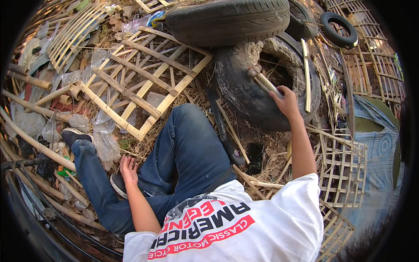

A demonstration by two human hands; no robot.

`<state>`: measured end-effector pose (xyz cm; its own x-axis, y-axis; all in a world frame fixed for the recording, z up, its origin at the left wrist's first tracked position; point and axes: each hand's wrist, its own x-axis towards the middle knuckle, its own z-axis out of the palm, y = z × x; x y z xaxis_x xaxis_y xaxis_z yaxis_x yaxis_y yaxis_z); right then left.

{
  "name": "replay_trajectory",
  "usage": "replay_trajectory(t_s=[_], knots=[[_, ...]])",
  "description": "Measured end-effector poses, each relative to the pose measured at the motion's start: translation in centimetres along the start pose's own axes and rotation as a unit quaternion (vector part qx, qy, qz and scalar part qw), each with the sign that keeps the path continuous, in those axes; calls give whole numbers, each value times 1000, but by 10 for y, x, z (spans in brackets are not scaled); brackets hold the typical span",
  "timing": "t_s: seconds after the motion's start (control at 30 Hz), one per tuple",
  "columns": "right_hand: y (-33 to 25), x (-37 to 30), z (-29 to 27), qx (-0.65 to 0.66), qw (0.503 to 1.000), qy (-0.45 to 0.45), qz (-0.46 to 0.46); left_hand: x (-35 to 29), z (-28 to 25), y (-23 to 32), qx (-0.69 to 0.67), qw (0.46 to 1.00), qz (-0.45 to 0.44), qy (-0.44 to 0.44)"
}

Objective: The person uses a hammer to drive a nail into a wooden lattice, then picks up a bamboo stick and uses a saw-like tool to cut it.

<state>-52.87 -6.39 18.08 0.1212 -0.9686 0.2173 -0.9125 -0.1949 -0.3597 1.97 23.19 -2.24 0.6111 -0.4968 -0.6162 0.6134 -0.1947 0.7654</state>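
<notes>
The right hand [286, 101] curls closed around a pale-handled tool [265, 82] over the tyre's [239, 94] opening, the left hand [128, 169] is loosely open, seemingly empty, and the bamboo frame [143, 74] looks largely latticed, one strip [307, 74] lying loose.

The earthen ground [273, 153] is covered with dry straw [198, 98], and clear plastic bags [107, 144] are scattered across its left part. The left edge is crossed by long bamboo poles [40, 146], while the right side is lined with bamboo lattices [345, 163] and a spread of pale blue cloth [376, 163]. The upper right is warmly lit by daylight.
</notes>
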Motion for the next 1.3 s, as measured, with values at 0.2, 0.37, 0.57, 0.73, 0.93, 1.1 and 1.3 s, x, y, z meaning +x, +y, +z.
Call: replay_trajectory(t_s=[0.2,0.37,0.57,0.73,0.93,1.1,1.3], knots=[[-4,-4,-2,-31,999,-22,32,-1,0,-2,-6,1000,-3,-5],[-6,-6,0,-95,995,-14,19,1,-5,-5,-14,1000,-3,-13],[-18,-17,8,-157,986,45,10,0,-6,-6,-12,1000,0,-11],[-44,-34,15,-173,978,118,-21,1,-6,-4,-11,1000,4,-10],[-54,-60,3,-83,978,188,-25,-2,-1,-5,5,1000,8,-18],[-47,-68,-16,0,976,218,-16,-8,5,-5,32,999,32,-3],[-33,-74,-22,48,957,284,-35,-13,10,-9,100,988,109,50]])
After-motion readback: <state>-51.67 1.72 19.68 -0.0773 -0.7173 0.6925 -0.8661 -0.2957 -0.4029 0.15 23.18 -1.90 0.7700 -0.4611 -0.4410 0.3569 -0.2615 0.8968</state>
